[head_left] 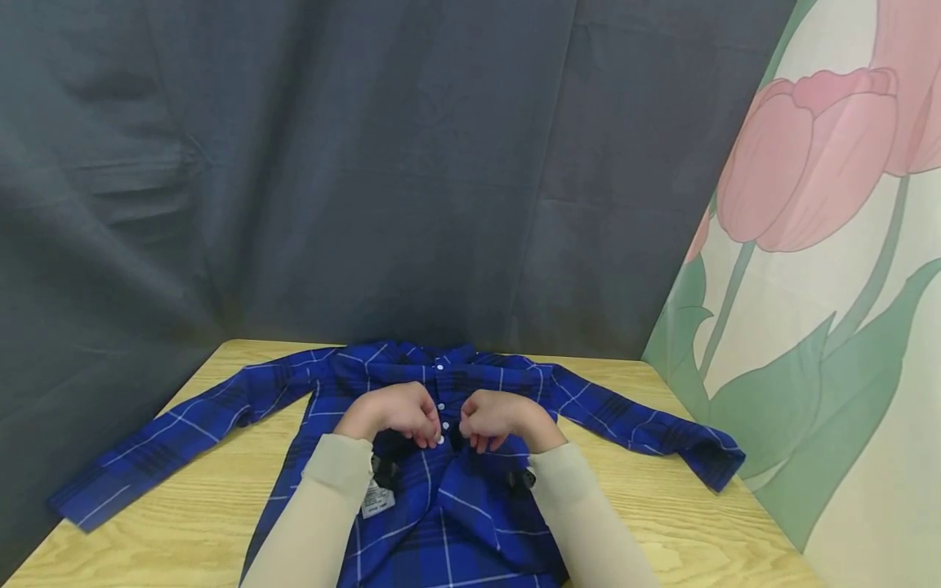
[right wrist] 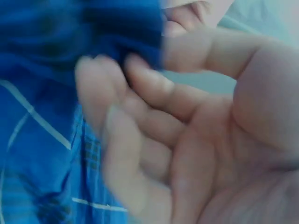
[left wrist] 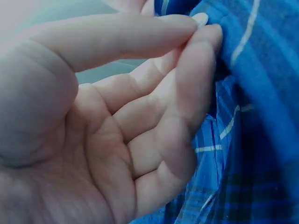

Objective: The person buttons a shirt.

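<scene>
A blue plaid long-sleeved shirt point(head_left: 459, 547) lies front up, its collar at the far side and both sleeves spread outward. White buttons run down its middle; the lower front is rumpled. Over that middle line my left hand point(head_left: 400, 412) pinches a white button point(left wrist: 201, 19) and the cloth at it between thumb and forefinger. Facing it a short way off, my right hand point(head_left: 500, 416) holds the other front edge point(right wrist: 145, 37) between thumb and fingers; that view is blurred. The remaining fingers of both hands are curled in.
Beneath the shirt is a light wood-grain table point(head_left: 198, 498). A white label point(head_left: 377, 498) shows inside the shirt beside the left cuff. A dark curtain point(head_left: 412, 180) hangs behind the table, and a tulip-patterned panel point(head_left: 831, 269) stands along the right side.
</scene>
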A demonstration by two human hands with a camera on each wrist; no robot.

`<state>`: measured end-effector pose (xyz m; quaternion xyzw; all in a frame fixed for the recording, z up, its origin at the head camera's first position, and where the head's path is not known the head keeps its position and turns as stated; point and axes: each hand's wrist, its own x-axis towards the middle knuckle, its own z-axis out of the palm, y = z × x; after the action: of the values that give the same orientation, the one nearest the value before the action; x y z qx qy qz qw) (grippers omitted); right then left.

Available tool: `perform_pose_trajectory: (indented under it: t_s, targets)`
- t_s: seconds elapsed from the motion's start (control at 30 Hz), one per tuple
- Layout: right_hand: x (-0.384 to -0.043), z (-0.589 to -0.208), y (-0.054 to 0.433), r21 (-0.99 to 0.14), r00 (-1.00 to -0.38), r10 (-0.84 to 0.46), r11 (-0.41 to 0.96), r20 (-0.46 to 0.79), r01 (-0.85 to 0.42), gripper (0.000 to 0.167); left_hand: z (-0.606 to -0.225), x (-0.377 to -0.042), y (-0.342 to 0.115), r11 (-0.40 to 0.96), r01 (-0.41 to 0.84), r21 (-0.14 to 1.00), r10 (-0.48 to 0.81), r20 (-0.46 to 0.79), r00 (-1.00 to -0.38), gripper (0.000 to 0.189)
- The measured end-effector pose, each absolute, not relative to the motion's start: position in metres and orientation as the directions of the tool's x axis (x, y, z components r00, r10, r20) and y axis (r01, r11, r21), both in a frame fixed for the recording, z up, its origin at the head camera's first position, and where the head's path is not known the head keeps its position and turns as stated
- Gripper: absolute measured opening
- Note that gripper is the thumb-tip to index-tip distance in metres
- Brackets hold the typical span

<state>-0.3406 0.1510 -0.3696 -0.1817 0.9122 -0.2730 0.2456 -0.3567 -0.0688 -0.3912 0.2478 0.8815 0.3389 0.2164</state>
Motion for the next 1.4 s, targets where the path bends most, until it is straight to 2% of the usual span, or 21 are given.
perform_pose_trajectory:
  t_s: [0.1, 0.27, 0.43, 0.53, 0.8, 1.2, 1.4]
  targets:
    - [-0.344, -0.374, 0.149, -0.671, -0.836, -0.461, 0.724, -0.297, -0.161, 0.017, -0.388, -0.356, -0.071, 0.628, 0.257, 0.735, 0.568, -0.206, -0.797, 0.010]
    - [-0.346, -0.381, 0.143, -0.731, -0.867, -0.435, 0.670, -0.243, -0.131, 0.011, -0.385, -0.357, -0.072, 0.599, 0.193, 0.777, 0.540, -0.215, -0.814, 0.011]
    - [-0.348, -0.387, 0.138, -0.781, -0.850, -0.450, 0.620, -0.274, -0.076, 0.010, -0.387, -0.357, -0.070, 0.581, 0.147, 0.800, 0.524, -0.230, -0.820, 0.012]
    - [-0.348, -0.389, 0.137, -0.794, -0.844, -0.458, 0.605, -0.281, -0.064, 0.010, -0.388, -0.357, -0.069, 0.577, 0.130, 0.807, 0.511, -0.231, -0.828, 0.011]
    - [-0.347, -0.388, 0.136, -0.824, -0.872, -0.421, 0.566, -0.250, -0.037, 0.012, -0.390, -0.358, -0.066, 0.547, 0.052, 0.835, 0.439, -0.233, -0.868, 0.009]
    - [-0.345, -0.393, 0.123, -0.844, -0.948, -0.290, 0.534, -0.130, -0.048, 0.009, -0.389, -0.358, -0.066, 0.574, 0.030, 0.818, 0.357, -0.217, -0.908, 0.008]
    - [-0.348, -0.394, 0.119, -0.843, -0.971, -0.228, 0.534, -0.076, -0.059, 0.006, -0.390, -0.358, -0.066, 0.540, 0.012, 0.842, 0.335, -0.202, -0.920, 0.007]
